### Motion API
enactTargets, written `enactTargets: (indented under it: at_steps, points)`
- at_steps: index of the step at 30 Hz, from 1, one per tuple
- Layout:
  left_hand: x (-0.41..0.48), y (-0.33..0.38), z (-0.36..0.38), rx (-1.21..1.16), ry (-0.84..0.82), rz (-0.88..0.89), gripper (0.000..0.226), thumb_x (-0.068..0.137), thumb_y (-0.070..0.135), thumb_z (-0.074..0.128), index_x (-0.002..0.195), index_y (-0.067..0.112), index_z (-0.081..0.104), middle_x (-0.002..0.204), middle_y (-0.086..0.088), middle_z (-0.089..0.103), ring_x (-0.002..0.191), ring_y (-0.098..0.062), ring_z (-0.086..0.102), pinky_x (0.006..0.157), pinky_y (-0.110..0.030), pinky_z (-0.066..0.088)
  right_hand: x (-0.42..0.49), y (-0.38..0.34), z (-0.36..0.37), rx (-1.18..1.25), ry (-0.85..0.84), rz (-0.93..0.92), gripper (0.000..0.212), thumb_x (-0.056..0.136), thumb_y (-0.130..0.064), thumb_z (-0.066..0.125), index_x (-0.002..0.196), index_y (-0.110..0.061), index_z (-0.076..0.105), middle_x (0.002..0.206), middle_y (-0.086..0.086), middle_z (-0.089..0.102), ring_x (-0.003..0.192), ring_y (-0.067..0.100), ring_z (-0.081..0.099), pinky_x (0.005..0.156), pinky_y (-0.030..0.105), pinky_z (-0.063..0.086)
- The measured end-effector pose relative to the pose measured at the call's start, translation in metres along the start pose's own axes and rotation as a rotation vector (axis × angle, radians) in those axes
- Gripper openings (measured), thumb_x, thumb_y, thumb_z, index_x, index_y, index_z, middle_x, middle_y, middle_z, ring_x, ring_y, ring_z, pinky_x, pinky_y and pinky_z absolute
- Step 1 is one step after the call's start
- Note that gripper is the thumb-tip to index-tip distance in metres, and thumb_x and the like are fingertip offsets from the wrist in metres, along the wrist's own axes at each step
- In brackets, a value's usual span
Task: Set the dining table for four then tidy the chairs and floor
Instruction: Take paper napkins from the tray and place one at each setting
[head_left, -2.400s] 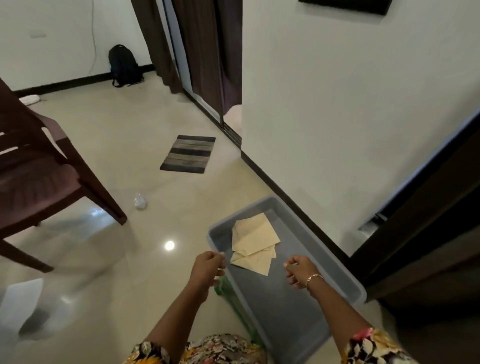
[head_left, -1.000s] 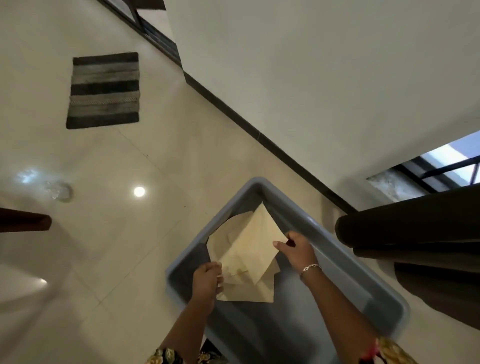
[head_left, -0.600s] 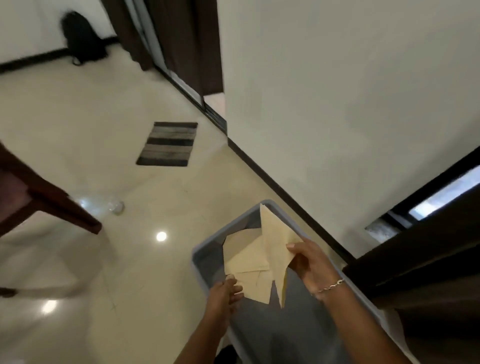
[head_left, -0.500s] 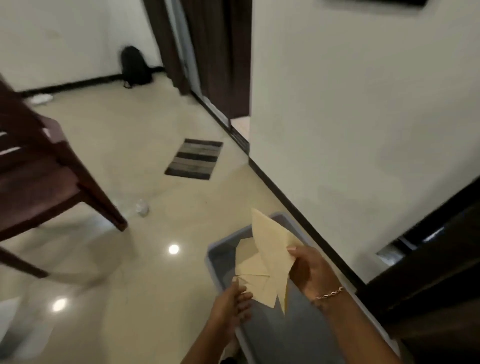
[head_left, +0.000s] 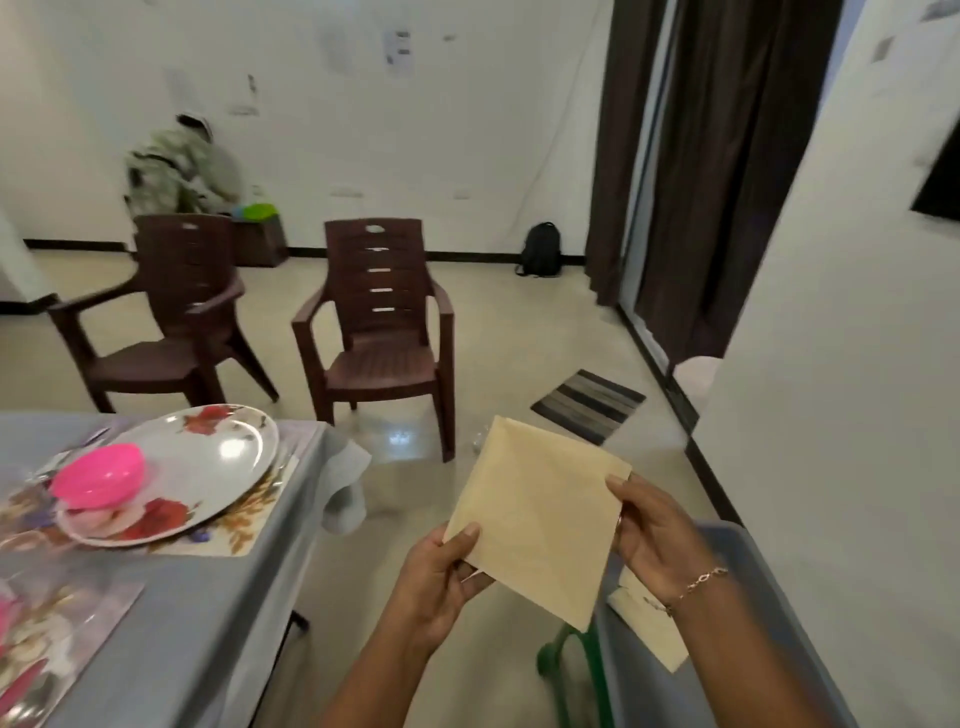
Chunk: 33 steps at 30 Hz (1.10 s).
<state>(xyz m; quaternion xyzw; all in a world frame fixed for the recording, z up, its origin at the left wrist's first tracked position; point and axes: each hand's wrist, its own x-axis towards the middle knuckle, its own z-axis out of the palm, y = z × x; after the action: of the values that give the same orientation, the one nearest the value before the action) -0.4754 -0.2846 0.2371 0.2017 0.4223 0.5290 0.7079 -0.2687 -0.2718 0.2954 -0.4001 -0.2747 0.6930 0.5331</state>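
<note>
A square, cream-coloured folded paper napkin (head_left: 535, 514) is held in the air off the right edge of the grey-clothed worktop (head_left: 182, 623), above the floor and just beside a grey plastic tub (head_left: 753, 561). The left hand (head_left: 441, 584) has its grip closed on the napkin's lower left corner, thumb on top. The right hand (head_left: 657, 540) pinches the right corner the same way. The sheet hangs flat between them.

The napkin looks very light, thin and limp, easily creased or torn, and not slippery. Corners or a folded edge look like the sensible places to take it, with a light pinch and support from both sides so it does not unfold.

The tub has at least one more cream napkin (head_left: 649, 629) lying in it, partly hidden by the right forearm. By the worktop's far right corner, a white flower-printed plate (head_left: 218, 457) rests on a floral placemat (head_left: 244, 530), and a bright pink plastic bowl (head_left: 98, 475) sits on the plate's left side. What the bowl holds cannot be made out. No napkin shows beside that plate yet, so it is probably the next stop.
</note>
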Motion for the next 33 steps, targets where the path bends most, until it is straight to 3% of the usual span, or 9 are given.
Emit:
enactTargets:
  at_steps: [2, 5, 10, 14, 19, 22, 26, 29, 33]
  points:
    - [-0.017, 0.018, -0.023, 0.042, 0.051, 0.09, 0.013, 0.09, 0.003, 0.051, 0.098, 0.002, 0.061, 0.08, -0.009, 0.071, 0.075, -0.021, 0.067, 0.057, -0.031, 0.059, 0.001, 0.011, 0.021, -0.158, 0.012, -0.032, 0.013, 0.086, -0.005, 0.056, 0.098, -0.004, 0.06, 0.087, 0.012, 0.065, 0.079, 0.021, 0.063, 0.059, 0.024, 0.057]
    - [-0.042, 0.04, -0.057, 0.032, 0.146, 0.176, 0.014, 0.089, 0.001, 0.054, 0.102, 0.002, 0.06, 0.088, -0.012, 0.07, 0.084, -0.026, 0.065, 0.062, -0.032, 0.06, 0.003, 0.032, 0.06, -0.337, 0.012, -0.06, 0.005, 0.087, 0.002, 0.054, 0.088, -0.002, 0.057, 0.086, 0.013, 0.065, 0.079, 0.023, 0.064, 0.058, 0.024, 0.057]
    - [-0.084, 0.078, -0.118, 0.092, 0.344, 0.295, 0.011, 0.087, -0.002, 0.058, 0.095, 0.003, 0.061, 0.082, -0.008, 0.071, 0.068, -0.019, 0.069, 0.055, -0.026, 0.058, 0.006, 0.071, 0.126, -0.441, -0.028, -0.121, 0.015, 0.082, 0.007, 0.059, 0.093, -0.003, 0.057, 0.077, 0.009, 0.067, 0.071, 0.021, 0.065, 0.06, 0.026, 0.058]
    - [-0.118, 0.109, -0.168, 0.183, 0.38, 0.408, 0.007, 0.086, -0.005, 0.057, 0.086, 0.001, 0.059, 0.067, -0.004, 0.069, 0.057, -0.011, 0.067, 0.052, -0.023, 0.055, 0.006, 0.107, 0.182, -0.466, -0.109, -0.127, 0.029, 0.082, 0.011, 0.057, 0.1, -0.011, 0.054, 0.065, 0.007, 0.055, 0.068, 0.022, 0.059, 0.06, 0.03, 0.056]
    - [-0.151, 0.136, -0.219, 0.15, 0.464, 0.488, 0.018, 0.083, -0.007, 0.059, 0.091, 0.008, 0.055, 0.077, -0.007, 0.067, 0.065, -0.018, 0.066, 0.053, -0.026, 0.056, 0.0, 0.145, 0.236, -0.481, -0.163, -0.129, 0.029, 0.081, 0.014, 0.056, 0.089, -0.012, 0.048, 0.066, 0.011, 0.052, 0.063, 0.021, 0.056, 0.051, 0.023, 0.054]
    - [-0.164, 0.145, -0.242, 0.163, 0.528, 0.546, 0.029, 0.082, -0.011, 0.059, 0.092, 0.014, 0.05, 0.074, -0.01, 0.064, 0.067, -0.023, 0.061, 0.05, -0.026, 0.055, -0.007, 0.161, 0.258, -0.543, -0.211, -0.145, 0.023, 0.08, 0.014, 0.056, 0.082, -0.008, 0.056, 0.077, 0.016, 0.054, 0.069, 0.022, 0.056, 0.054, 0.021, 0.054]
    - [-0.18, 0.158, -0.268, 0.214, 0.474, 0.578, 0.022, 0.08, -0.012, 0.061, 0.085, 0.009, 0.058, 0.074, -0.009, 0.065, 0.062, -0.02, 0.058, 0.046, -0.02, 0.05, -0.015, 0.178, 0.279, -0.637, -0.273, -0.172, 0.024, 0.08, 0.015, 0.055, 0.083, -0.006, 0.067, 0.081, 0.012, 0.061, 0.074, 0.02, 0.058, 0.062, 0.02, 0.055]
    - [-0.187, 0.167, -0.284, 0.202, 0.465, 0.589, 0.025, 0.078, -0.01, 0.064, 0.095, 0.007, 0.061, 0.075, -0.009, 0.068, 0.057, -0.013, 0.062, 0.046, -0.02, 0.05, -0.02, 0.187, 0.291, -0.664, -0.28, -0.229, 0.023, 0.079, 0.013, 0.058, 0.083, -0.008, 0.069, 0.08, 0.008, 0.064, 0.073, 0.016, 0.06, 0.063, 0.019, 0.056]
    - [-0.189, 0.173, -0.304, 0.163, 0.541, 0.571, 0.02, 0.091, -0.004, 0.05, 0.104, 0.01, 0.058, 0.081, -0.012, 0.065, 0.065, -0.02, 0.061, 0.051, -0.024, 0.055, -0.026, 0.199, 0.303, -0.672, -0.271, -0.31, 0.021, 0.079, 0.009, 0.062, 0.078, -0.01, 0.07, 0.08, 0.004, 0.067, 0.072, 0.011, 0.064, 0.062, 0.018, 0.055]
